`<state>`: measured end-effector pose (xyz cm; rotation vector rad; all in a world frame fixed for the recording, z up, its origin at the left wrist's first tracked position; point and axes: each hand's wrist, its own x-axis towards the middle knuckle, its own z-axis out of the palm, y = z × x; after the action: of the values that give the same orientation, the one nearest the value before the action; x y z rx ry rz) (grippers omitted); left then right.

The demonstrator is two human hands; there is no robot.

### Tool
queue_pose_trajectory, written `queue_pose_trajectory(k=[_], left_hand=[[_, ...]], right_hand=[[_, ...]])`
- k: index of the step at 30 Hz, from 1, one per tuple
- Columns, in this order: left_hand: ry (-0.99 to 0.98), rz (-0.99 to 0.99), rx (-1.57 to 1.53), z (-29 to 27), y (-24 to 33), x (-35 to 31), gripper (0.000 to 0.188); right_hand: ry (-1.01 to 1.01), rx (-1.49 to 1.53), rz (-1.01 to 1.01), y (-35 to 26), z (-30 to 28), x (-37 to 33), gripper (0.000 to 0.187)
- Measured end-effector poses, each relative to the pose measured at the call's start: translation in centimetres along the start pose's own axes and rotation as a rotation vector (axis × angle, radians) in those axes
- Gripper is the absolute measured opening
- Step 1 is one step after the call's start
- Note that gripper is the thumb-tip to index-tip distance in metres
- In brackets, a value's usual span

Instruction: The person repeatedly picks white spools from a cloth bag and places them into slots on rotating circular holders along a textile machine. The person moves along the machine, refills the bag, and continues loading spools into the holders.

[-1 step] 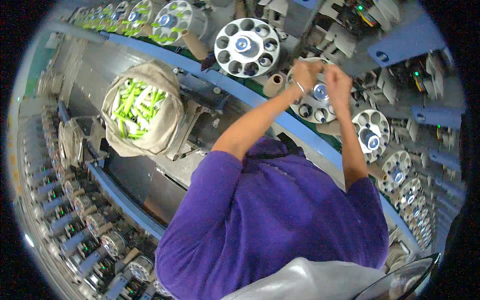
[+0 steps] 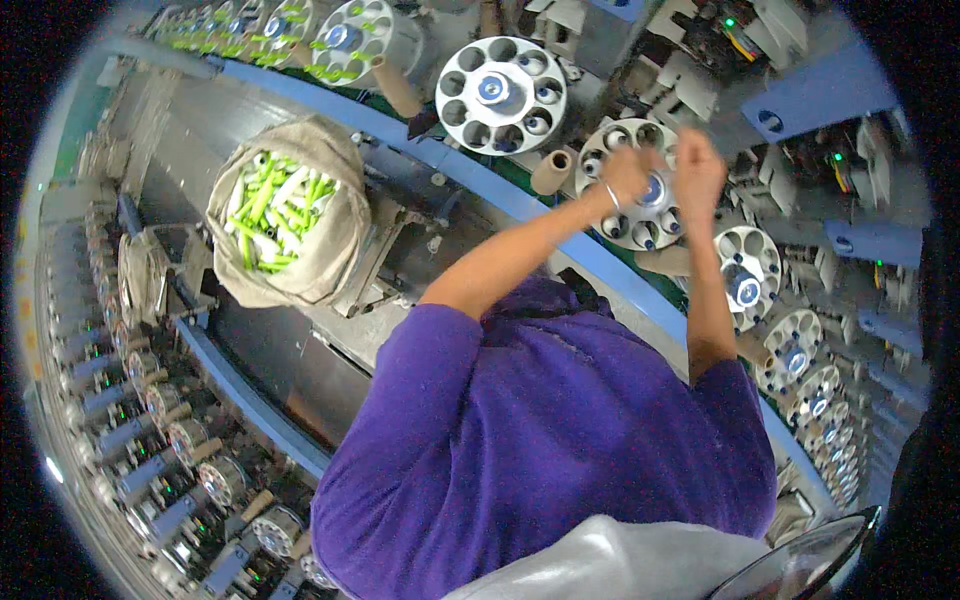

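Note:
My left hand [image 2: 627,177], with a band at its wrist, is over a round white bobbin magazine [image 2: 613,226]. Its fingers look bunched together, partly blurred. Just to the right, my right hand [image 2: 699,168] is raised over the magazine's far right edge, its fingers curled closed. Whatever either hand pinches is too small or blurred to make out. White yarn bobbins [image 2: 617,140] with dark tips stand in several of the magazine's round pockets, around a blue hub [image 2: 652,190].
A cloth sack [image 2: 232,277] of green and white bobbins stands at left. Another magazine [image 2: 491,90] is up and left, one more [image 2: 745,290] at lower right. Brown cones [image 2: 551,172] stick up near a blue rail [image 2: 585,255]. Winding machinery [image 2: 770,110] lines the far side.
My left hand has shifted down and right, nearer the magazine's hub. My right hand has moved slightly right. The view has shifted a little.

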<state>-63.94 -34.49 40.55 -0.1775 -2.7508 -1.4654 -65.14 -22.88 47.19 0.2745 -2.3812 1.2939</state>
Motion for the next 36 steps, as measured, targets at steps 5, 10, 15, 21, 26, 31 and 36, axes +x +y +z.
queue_pose_trajectory(k=[5,10,15,21,26,31,36], left_hand=[[-0.045,0.141,-0.446,-2.3,8.0,-5.8,0.032],[0.611,0.122,-0.116,-15.2,6.2,-0.5,0.024],[0.643,-0.201,0.009,-15.4,-0.4,-9.3,0.032],[0.685,-0.635,-0.114,-8.0,-4.5,-23.7,0.023],[0.770,-0.643,-0.249,-4.2,-3.8,-33.8,0.018],[1.082,-0.660,-0.166,0.4,-1.7,-46.6,0.016],[1.491,-0.895,-0.259,7.9,2.7,-64.5,0.019]], right_hand=[[-0.449,0.026,-0.023,1.7,-2.1,1.1,0.018],[-0.510,0.347,0.325,2.2,-3.3,0.2,0.022],[-0.609,-0.306,-0.025,7.4,-0.7,-1.0,0.024],[-0.591,-0.409,-0.309,11.8,0.2,-1.6,0.041],[-0.402,-0.819,-0.482,4.8,1.2,-0.7,0.076],[-0.382,-0.516,-0.873,-6.5,7.3,-11.8,0.056],[-1.286,0.151,-1.038,-15.4,9.3,-37.3,0.040]])
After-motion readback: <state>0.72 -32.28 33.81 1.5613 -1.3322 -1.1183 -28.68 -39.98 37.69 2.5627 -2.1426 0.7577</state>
